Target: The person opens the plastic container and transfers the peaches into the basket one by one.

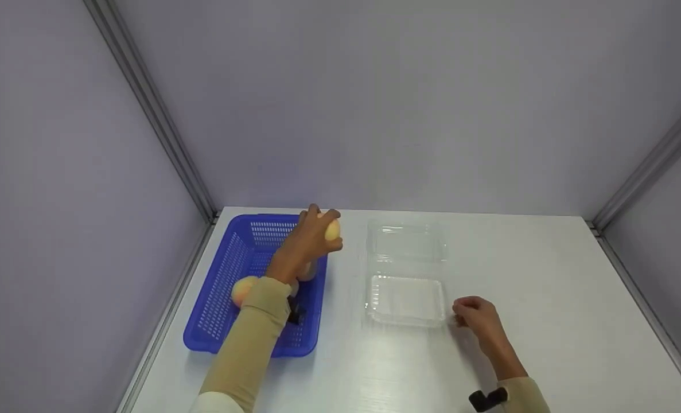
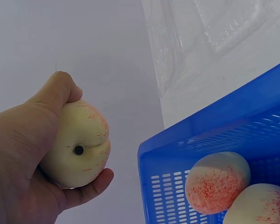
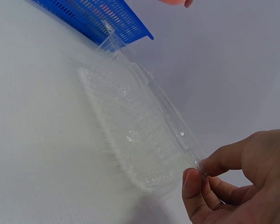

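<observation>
My left hand (image 1: pixel 304 244) grips a pale yellow peach (image 1: pixel 333 230) above the far right corner of a blue plastic basket. In the left wrist view this peach (image 2: pixel 86 126) shows red speckles, a crease and a small dark spot, with thumb and fingers curled round it. A clear plastic clamshell box (image 1: pixel 407 301) lies unfolded on the table, right of the basket. At its near right side, my right hand (image 1: pixel 483 322) pinches the thin rim between thumb and fingers. The right wrist view shows the box's edge (image 3: pixel 177 130) running into that pinch.
The blue basket (image 1: pixel 220 272) stands at the left of the white table (image 1: pixel 524 258). Several more peaches lie in it, among them a red-speckled peach (image 2: pixel 218 184); my left forearm hides part of them. Grey walls with metal corner posts (image 1: pixel 151 103) enclose the table.
</observation>
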A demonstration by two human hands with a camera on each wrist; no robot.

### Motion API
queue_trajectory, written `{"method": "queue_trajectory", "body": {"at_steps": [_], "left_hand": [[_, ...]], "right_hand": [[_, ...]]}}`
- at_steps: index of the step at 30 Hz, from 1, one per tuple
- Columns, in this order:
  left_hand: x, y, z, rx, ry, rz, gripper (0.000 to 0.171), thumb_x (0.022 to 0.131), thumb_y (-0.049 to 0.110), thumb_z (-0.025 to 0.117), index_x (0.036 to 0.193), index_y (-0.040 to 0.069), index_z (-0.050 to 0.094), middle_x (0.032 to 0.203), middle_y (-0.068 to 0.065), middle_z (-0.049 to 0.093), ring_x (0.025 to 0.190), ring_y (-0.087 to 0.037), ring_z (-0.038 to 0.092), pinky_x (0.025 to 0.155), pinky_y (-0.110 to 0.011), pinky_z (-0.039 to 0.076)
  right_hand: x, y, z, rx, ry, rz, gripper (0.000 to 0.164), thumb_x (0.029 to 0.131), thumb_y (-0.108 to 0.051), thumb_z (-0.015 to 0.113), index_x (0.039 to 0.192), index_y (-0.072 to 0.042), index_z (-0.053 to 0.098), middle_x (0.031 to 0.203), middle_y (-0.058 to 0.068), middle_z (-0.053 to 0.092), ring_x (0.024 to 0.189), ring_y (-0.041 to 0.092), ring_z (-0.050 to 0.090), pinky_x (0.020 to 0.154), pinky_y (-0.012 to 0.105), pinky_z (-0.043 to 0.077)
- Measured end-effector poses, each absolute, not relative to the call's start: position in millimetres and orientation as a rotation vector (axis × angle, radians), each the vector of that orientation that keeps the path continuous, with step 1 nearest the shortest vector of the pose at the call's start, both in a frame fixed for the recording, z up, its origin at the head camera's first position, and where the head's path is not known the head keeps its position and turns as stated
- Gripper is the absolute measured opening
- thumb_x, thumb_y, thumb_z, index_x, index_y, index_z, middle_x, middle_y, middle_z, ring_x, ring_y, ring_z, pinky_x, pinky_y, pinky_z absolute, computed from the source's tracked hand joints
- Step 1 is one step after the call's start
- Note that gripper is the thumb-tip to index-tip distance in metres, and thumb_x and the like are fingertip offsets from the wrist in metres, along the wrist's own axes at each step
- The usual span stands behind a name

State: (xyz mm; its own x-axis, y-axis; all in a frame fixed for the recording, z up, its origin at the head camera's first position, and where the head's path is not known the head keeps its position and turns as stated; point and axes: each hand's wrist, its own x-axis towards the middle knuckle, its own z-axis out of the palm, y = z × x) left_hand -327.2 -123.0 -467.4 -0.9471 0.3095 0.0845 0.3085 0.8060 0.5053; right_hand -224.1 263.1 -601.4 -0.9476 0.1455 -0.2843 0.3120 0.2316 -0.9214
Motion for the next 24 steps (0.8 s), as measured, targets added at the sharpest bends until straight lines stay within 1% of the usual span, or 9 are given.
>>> {"method": "queue_trajectory", "body": {"at_steps": [13,20,24], "left_hand": [[-329,-139,-470,0.460,2.986,0.846,0.063,0.093,0.030,0.076,0.152,0.022,0.055,0.147,-0.019,0.045,0.123,-0.033,0.053,0.093,-0.049,0.061],[-329,-145,-472,0.417,2.979,0.823,0.061,0.095,0.030,0.075,0.152,0.023,0.054,0.150,-0.020,0.043,0.129,-0.037,0.053,0.098,-0.056,0.060],[-328,-148,-472,0.404,2.975,0.840,0.060,0.094,0.029,0.074,0.151,0.023,0.055,0.148,-0.020,0.043,0.128,-0.037,0.053,0.098,-0.057,0.060]], "right_hand": [[-226,262,-603,0.481,2.346,-1.820,0.033,0.102,-0.009,0.064,0.126,0.013,0.061,0.104,0.013,0.070,0.083,0.013,0.065,0.072,0.025,0.058],[-226,262,-603,0.486,2.332,-1.841,0.034,0.102,-0.010,0.064,0.126,0.014,0.060,0.104,0.011,0.070,0.083,0.013,0.065,0.071,0.025,0.058],[-226,262,-603,0.487,2.338,-1.832,0.034,0.102,-0.010,0.064,0.126,0.014,0.060,0.104,0.012,0.070,0.083,0.013,0.064,0.071,0.025,0.058]]}}
